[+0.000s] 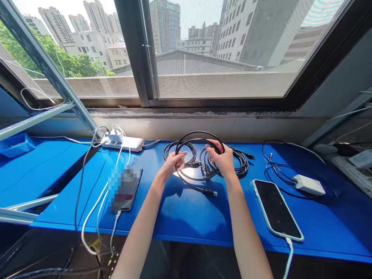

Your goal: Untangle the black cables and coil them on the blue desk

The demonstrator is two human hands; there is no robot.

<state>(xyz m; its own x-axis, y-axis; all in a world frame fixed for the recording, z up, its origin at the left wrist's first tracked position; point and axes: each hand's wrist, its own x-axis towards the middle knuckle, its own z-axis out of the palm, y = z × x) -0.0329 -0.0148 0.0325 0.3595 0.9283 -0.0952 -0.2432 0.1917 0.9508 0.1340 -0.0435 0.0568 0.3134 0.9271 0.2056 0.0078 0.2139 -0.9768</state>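
Between my two hands a black cable (200, 133) is held in loose loops above the blue tabletop. My left hand (173, 164) is closed around the left side of the loops. At the right side, my right hand (221, 157) grips the strands with bent fingers. One end of the cable hangs toward me and carries a black plug (208, 192) with a clear tip. Behind my left hand a coiled black cable (166, 150) lies on the table. Another black coil (243, 164) rests beyond my right hand, partly hidden by it.
A phone (277, 211) with a white cable lies at right, near a white adapter (309, 185) with black wires. On the left are a second phone (132, 190), partly blurred, and a white power strip (132, 143). A metal rack (58, 79) stands far left; a window (186, 102) is behind.
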